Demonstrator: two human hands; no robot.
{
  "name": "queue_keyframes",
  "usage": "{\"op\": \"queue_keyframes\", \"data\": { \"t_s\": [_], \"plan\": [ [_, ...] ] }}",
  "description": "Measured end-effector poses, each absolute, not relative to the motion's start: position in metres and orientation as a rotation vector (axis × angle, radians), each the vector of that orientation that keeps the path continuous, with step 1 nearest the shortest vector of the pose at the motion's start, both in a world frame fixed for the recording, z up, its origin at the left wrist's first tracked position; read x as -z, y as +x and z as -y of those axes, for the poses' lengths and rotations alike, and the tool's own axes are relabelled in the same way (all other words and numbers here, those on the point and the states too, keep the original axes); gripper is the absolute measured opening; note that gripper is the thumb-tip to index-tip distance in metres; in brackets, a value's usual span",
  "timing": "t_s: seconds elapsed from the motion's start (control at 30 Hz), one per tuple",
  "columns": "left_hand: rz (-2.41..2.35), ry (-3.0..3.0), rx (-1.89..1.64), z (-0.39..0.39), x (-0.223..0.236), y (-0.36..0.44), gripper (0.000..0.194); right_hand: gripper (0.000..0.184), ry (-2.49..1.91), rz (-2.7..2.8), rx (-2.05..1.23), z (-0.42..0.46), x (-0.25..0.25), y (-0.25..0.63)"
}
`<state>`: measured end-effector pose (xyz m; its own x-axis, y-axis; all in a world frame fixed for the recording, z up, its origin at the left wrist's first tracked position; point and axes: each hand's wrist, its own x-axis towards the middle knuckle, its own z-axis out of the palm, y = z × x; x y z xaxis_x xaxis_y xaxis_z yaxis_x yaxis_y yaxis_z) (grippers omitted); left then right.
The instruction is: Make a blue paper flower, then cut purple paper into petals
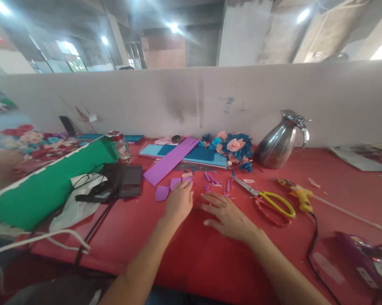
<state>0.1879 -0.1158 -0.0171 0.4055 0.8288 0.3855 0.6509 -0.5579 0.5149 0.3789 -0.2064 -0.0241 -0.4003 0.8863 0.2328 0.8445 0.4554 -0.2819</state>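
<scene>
My left hand [179, 201] reaches over the red table, its fingers stretched forward at the small cut purple paper pieces [162, 193]; the fingertips partly cover one piece, and I cannot tell whether they press on it. To its right, my right hand [229, 216] is open, fingers spread low over the table beside narrow purple paper scraps [211, 178]. Nothing shows in its grasp. Beyond the left hand a long purple paper strip [170, 163] lies slantwise across blue paper sheets [206, 156]. Scissors [259, 193] with yellow and red handles lie open right of my right hand.
A yellow glue gun [300, 197] with a black cord lies at right, near a purple device [362, 258]. Behind stand a steel jug [278, 142], paper flowers [237, 146] and a glass jar [121, 148]. A green-sided box [60, 182] and dark bag [108, 178] are left.
</scene>
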Motion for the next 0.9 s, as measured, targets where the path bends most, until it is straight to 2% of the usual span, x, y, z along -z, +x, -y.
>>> {"op": "queue_keyframes", "data": {
  "t_s": [0.07,0.13,0.27,0.5,0.6,0.73,0.83,0.9],
  "plan": [
    [-1.342,2.495,-0.618,0.119,0.021,0.214,0.040,0.040,-1.568,2.341,-0.169,0.206,0.027,0.377],
    [-1.288,2.534,-0.501,0.125,0.025,0.230,0.044,0.034,-1.783,2.172,-0.054,0.203,0.029,0.387],
    [-1.103,2.561,-0.640,0.134,0.032,0.233,0.046,0.027,-2.010,1.814,0.122,0.198,0.026,0.407],
    [-1.456,2.471,-0.663,0.098,0.035,0.235,0.050,0.021,-2.023,1.824,-0.026,0.203,0.021,0.392],
    [-1.406,2.469,-0.651,0.080,0.039,0.256,0.042,0.023,-2.111,1.793,-0.032,0.202,0.022,0.392],
    [-1.300,2.488,-0.678,0.078,0.044,0.284,0.040,0.028,-2.169,1.702,0.021,0.198,0.024,0.403],
    [-1.175,2.498,-0.654,0.084,0.042,0.287,0.028,0.034,-2.171,1.697,0.022,0.195,0.022,0.411],
    [-1.158,2.481,-0.650,0.085,0.038,0.281,0.028,0.039,-2.183,1.672,0.021,0.195,0.020,0.414]
  ]
}}
